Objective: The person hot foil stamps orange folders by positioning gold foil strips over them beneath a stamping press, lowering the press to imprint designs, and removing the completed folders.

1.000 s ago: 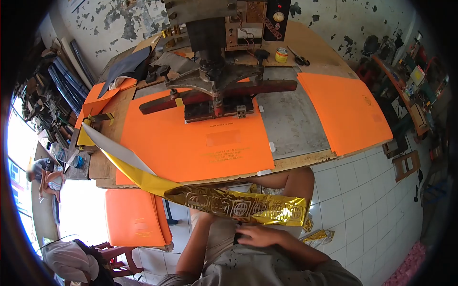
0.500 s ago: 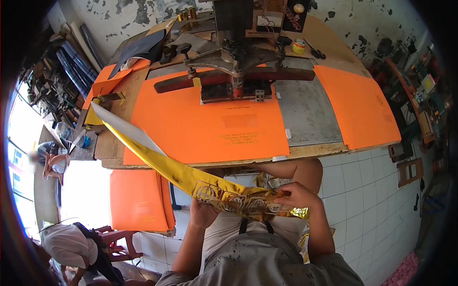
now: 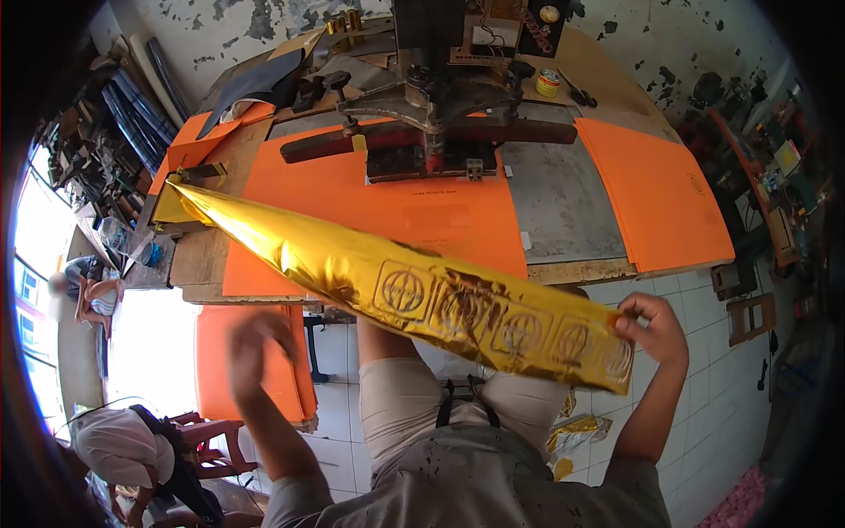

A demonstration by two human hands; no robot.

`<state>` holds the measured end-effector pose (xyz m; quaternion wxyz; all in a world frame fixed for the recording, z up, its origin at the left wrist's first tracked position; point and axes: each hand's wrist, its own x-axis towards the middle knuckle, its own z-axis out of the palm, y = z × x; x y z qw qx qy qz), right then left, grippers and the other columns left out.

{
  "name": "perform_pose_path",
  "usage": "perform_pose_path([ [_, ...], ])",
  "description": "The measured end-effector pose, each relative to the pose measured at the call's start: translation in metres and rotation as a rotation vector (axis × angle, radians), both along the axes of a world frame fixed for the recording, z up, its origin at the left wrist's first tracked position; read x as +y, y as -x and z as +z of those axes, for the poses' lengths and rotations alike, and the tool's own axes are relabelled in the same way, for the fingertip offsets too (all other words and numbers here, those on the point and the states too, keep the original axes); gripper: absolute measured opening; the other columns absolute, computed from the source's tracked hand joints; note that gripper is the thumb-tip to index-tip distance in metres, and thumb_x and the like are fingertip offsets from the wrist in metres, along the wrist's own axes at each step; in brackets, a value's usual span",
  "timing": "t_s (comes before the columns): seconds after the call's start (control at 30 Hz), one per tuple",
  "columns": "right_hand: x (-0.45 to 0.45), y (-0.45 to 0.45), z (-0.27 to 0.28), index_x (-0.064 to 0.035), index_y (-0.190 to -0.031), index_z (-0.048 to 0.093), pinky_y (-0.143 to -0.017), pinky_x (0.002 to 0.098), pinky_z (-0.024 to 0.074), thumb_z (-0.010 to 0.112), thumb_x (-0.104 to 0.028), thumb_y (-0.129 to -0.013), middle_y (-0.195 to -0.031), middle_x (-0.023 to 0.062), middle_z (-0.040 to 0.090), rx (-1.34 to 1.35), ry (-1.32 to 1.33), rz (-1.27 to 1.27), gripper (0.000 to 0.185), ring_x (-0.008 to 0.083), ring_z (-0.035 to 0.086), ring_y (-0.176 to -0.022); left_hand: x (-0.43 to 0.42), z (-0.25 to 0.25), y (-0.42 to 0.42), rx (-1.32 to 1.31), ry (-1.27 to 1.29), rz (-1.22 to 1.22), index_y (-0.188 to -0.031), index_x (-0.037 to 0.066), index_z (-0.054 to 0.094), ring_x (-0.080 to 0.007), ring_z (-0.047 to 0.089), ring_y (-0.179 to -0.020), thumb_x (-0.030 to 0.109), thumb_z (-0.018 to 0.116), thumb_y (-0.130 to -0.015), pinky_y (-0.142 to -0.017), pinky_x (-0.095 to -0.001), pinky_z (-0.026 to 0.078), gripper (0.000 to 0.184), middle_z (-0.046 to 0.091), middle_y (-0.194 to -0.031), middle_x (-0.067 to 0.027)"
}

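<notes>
A long sheet of gold foil (image 3: 370,264) stretches across my front, from a bracket (image 3: 189,198) at the table's left side to my right hand (image 3: 653,326). My right hand pinches its right end between thumb and fingers. Several round, framed emblem marks run along the foil near that end. My left hand (image 3: 261,348) is off the foil, below its left part and in front of the orange stack, its fingers smeared by motion. Behind the foil, an orange sheet (image 3: 352,198) lies under the press head (image 3: 431,163); the foil hides part of its printing.
Orange sheets (image 3: 656,194) lie at the table's right, and another orange stack (image 3: 242,387) is at lower left. A small tin (image 3: 547,84) and scissors (image 3: 581,95) sit behind. Crumpled foil (image 3: 576,433) is by my leg. Another person (image 3: 123,449) is at lower left.
My left hand has let go of the foil and moved left. My right hand has moved right and up, pulling the foil out flatter and wider over the orange sheet.
</notes>
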<state>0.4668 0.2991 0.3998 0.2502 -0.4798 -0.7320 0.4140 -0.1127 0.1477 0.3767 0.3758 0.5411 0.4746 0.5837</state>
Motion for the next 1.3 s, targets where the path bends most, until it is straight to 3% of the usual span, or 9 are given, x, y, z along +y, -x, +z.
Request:
perform_pose_path([
  [0.03, 0.010, -0.003, -0.002, 0.0000, -0.088, 0.067, -0.063, 0.0272, 0.0482, 0.076, -0.018, -0.093, -0.072, 0.0003, 0.065, -0.002, -0.016, -0.041, 0.020, 0.0082, 0.057, -0.064, 0.018, 0.018, 0.017, 0.185, -0.010, 0.291, -0.099, -0.007, 0.064, -0.0185, 0.064, -0.063, 0.026, 0.049, -0.106, -0.062, -0.0297, 0.051, 0.037, 0.069, -0.075, -0.0125],
  [0.13, 0.036, -0.008, -0.004, 0.0006, -0.089, 0.067, -0.061, 0.0262, 0.0465, 0.071, -0.019, -0.097, -0.071, -0.0004, 0.064, -0.025, -0.043, -0.134, 0.022, 0.0067, 0.056, -0.063, 0.073, 0.031, 0.083, 0.804, -0.026, 0.631, -0.124, 0.004, 0.066, -0.0229, 0.067, -0.107, 0.027, 0.055, -0.106, -0.095, -0.0375, 0.051, 0.031, 0.071, -0.117, -0.0114],
  [0.23, 0.059, -0.009, -0.002, 0.0005, -0.088, 0.068, -0.060, 0.0247, 0.0453, 0.070, -0.020, -0.100, -0.072, 0.0010, 0.064, -0.069, -0.023, -0.171, 0.023, 0.0058, 0.056, -0.063, 0.117, 0.021, 0.134, 1.104, -0.063, 0.606, -0.136, 0.010, 0.062, -0.0295, 0.056, -0.131, 0.024, 0.057, -0.105, -0.111, -0.0431, 0.043, 0.034, 0.059, -0.143, -0.0111],
  [0.33, 0.075, -0.006, -0.002, 0.0011, -0.086, 0.069, -0.059, 0.0257, 0.0456, 0.071, -0.020, -0.099, -0.071, 0.0025, 0.065, -0.183, -0.058, -0.203, 0.024, 0.0074, 0.056, -0.062, 0.139, 0.006, 0.158, 1.286, -0.084, 0.535, -0.140, 0.010, 0.059, -0.0329, 0.047, -0.141, 0.025, 0.057, -0.105, -0.118, -0.0450, 0.035, 0.039, 0.051, -0.152, -0.0123],
  [0.5, 0.108, -0.013, 0.001, 0.0024, -0.086, 0.069, -0.063, 0.0286, 0.0468, 0.074, -0.019, -0.095, -0.071, 0.0044, 0.064, -0.372, -0.240, -0.166, 0.024, 0.0100, 0.059, -0.065, 0.148, 0.006, 0.146, 1.373, 0.037, 0.424, -0.141, 0.008, 0.058, -0.0329, 0.047, -0.140, 0.031, 0.047, -0.107, -0.121, -0.0491, 0.028, 0.043, 0.054, -0.148, -0.0131],
  [0.6, 0.148, -0.031, -0.001, 0.0027, -0.086, 0.069, -0.065, 0.0312, 0.0476, 0.077, -0.020, -0.092, -0.071, 0.0051, 0.063, -0.435, -0.259, -0.167, 0.025, 0.0118, 0.060, -0.068, 0.156, 0.005, 0.132, 1.349, 0.035, 0.384, -0.139, 0.005, 0.058, -0.0325, 0.048, -0.139, 0.026, 0.048, -0.106, -0.120, -0.0478, 0.029, 0.040, 0.057, -0.145, -0.0143],
  [0.87, 0.271, -0.041, 0.008, 0.0004, -0.086, 0.071, -0.068, 0.0322, 0.0493, 0.078, -0.025, -0.092, -0.076, 0.0061, 0.067, -0.630, -0.246, -0.175, 0.027, 0.0138, 0.063, -0.071, 0.189, 0.006, 0.116, 1.291, 0.113, 0.242, -0.145, 0.003, 0.053, -0.0343, 0.038, -0.148, 0.036, 0.038, -0.109, -0.124, -0.0499, 0.023, 0.051, 0.045, -0.158, -0.0150],
  [1.07, 0.327, -0.031, -0.007, -0.0006, -0.086, 0.068, -0.064, 0.0311, 0.0460, 0.075, -0.025, -0.095, -0.071, 0.0019, 0.062, -0.541, -0.287, -0.151, 0.027, 0.0107, 0.056, -0.065, 0.206, 0.001, 0.123, 1.238, 0.141, 0.237, -0.146, -0.002, 0.051, -0.0355, 0.035, -0.149, 0.036, 0.037, -0.109, -0.123, -0.0445, 0.025, 0.054, 0.042, -0.159, -0.0181],
  [1.3, 0.346, -0.024, -0.002, -0.0012, -0.087, 0.068, -0.063, 0.0308, 0.0455, 0.073, -0.026, -0.097, -0.071, 0.0020, 0.062, -0.532, -0.237, -0.148, 0.028, 0.0100, 0.056, -0.065, 0.212, -0.002, 0.128, 1.209, 0.154, 0.223, -0.146, -0.003, 0.051, -0.0348, 0.034, -0.150, 0.034, 0.037, -0.109, -0.123, -0.0433, 0.026, 0.054, 0.041, -0.160, -0.0190],
])
